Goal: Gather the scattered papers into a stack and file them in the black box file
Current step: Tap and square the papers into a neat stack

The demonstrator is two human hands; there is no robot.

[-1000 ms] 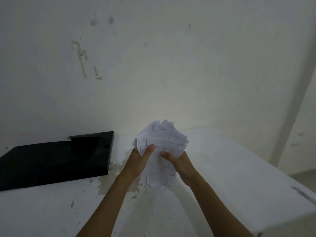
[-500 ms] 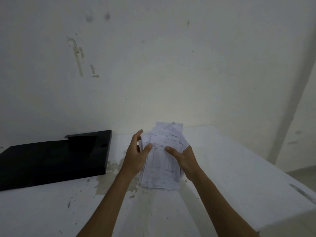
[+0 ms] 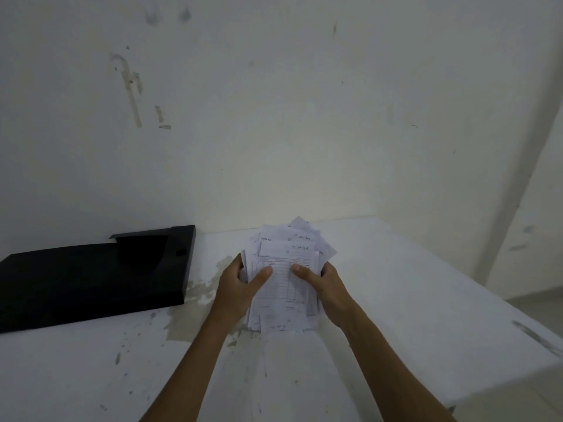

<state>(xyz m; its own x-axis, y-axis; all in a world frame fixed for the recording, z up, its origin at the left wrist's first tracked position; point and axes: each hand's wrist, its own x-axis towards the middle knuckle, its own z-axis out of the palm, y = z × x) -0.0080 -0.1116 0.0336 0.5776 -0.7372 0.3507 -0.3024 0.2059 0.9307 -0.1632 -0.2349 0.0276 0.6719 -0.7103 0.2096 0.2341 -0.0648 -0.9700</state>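
Holding the papers (image 3: 286,278) from both sides, the left hand (image 3: 240,284) and right hand (image 3: 326,287) now clamp a flatter bundle than one second ago, thumbs pressed on the top sheet. Sheet edges remain fanned and uneven, so squaring is incomplete. The black box file (image 3: 91,278) lies to the left on the table (image 3: 396,300), bare surface between.

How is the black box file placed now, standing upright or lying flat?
Lying flat. The black box file rests on its broad side on the white table, to the left of the paper stack that both hands hold.
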